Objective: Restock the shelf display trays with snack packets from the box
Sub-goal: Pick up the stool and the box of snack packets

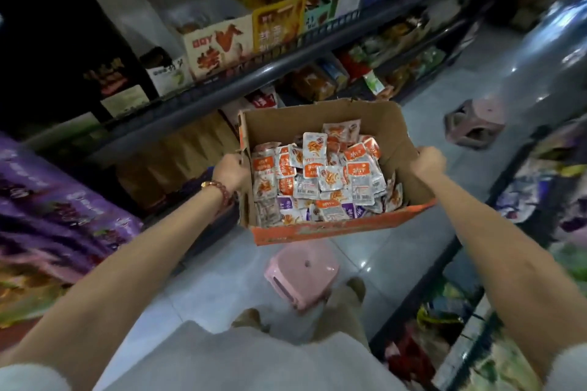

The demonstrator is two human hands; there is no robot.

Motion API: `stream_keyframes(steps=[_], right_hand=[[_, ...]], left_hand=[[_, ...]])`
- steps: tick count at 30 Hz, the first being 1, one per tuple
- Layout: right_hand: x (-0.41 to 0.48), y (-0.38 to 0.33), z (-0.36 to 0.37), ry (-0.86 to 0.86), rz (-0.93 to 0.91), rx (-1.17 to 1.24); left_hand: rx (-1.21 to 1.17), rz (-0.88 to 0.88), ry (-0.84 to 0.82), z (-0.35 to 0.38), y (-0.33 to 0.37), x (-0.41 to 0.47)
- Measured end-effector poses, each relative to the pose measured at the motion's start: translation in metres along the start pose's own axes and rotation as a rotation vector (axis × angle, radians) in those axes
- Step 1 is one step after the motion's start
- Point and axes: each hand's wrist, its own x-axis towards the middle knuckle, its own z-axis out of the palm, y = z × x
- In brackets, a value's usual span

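So the open brown cardboard box with the orange printed outside (324,119) was up in the air, carried between both hands over the pale glossy tiled floor (203,289) of the aisle. The left hand (230,170) had its fingers curled tight over the top edge of the box's left wall, and the right hand (428,162) was clamped the same way on the right wall's edge. Both were properly gripping cardboard, nothing loose. A string of reddish-brown beads (219,189) sat on the left wrist.

Inside the box was a jumbled heap of small orange-and-silver snack packets (320,174), a few purple ones mixed in near the front, piled loosely and not reaching the rim.

The box hung just in front of the dark grey metal shelf unit (254,81) on the left side. On that shelf stood the cardboard display trays: a cream one with a red wing picture (219,47) and a yellow one right beside it (279,25). How full they were I couldn't tell, it was too blurry.

Under the box, on the floor, stood a small pink plastic stool (301,273), upright. A second pink stool (473,127) lay tipped on its side further down the aisle, well apart from the first. Big purple packs (47,200) filled the near left — very smeared though.
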Motion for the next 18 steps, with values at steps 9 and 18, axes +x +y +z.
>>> stream_keyframes(steps=[9, 18], right_hand=[[0.145, 0.021, -0.005, -0.293, -0.112, 0.094], [0.187, -0.015, 0.016, -0.397, -0.386, -0.078]], left_hand=[[-0.108, -0.201, 0.110, 0.097, 0.056, 0.023], [-0.199, -0.422, 0.220, 0.127, 0.037, 0.004]])
